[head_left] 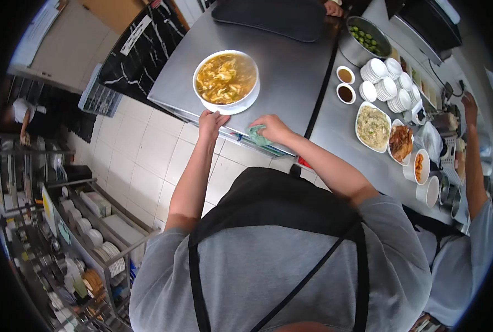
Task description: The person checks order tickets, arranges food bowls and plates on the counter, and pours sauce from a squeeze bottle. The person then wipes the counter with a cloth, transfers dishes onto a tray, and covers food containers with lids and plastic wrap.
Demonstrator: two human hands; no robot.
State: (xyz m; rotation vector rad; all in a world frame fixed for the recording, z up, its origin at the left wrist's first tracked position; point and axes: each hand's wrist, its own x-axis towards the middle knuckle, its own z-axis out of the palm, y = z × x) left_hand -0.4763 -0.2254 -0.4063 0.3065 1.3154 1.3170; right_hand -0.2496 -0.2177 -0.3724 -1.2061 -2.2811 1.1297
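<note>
A white bowl point(195, 83) of thick, yellowish soup stands on a white plate point(250, 105) at the near edge of the steel counter. My left hand point(211, 122) grips the plate's near rim, thumb along its edge; the fingers beneath are partly hidden. To the right of the plate, my right hand point(274, 130) is closed around a crumpled green cloth point(257, 135) at the counter's front edge.
A black tray point(266, 19) lies at the counter's far side, with another person's hand point(333, 8) beside it. Along the right counter are a pot of green vegetables point(365, 41), stacked white dishes point(387, 86) and filled bowls. Another person's arm point(473, 155) reaches in at right. A dish rack point(100, 232) stands lower left.
</note>
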